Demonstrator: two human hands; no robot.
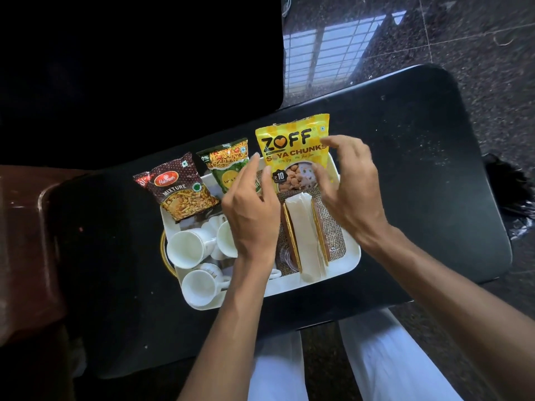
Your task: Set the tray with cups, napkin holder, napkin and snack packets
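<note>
A white tray (354, 256) sits on a black table (405, 169). Three white cups (185, 250) lie in its left part. A gold-edged napkin holder (289, 233) with a white napkin (304, 227) stands on a burlap mat (333, 233) in the right part. Against the far rim lean a brown Mixture packet (179, 192), a green packet (228, 166) and a yellow Zoff packet (292, 151). My left hand (252, 221) and my right hand (353, 186) flank the yellow packet with fingers spread, fingertips at its edges. My left hand hides part of one cup.
A brown seat (23, 241) stands at the left of the table. Polished dark stone floor (434, 39) lies beyond the table's far edge. A gold-rimmed thing (162, 247) peeks out under the tray's left side. My white-trousered legs (376, 357) are below the near edge.
</note>
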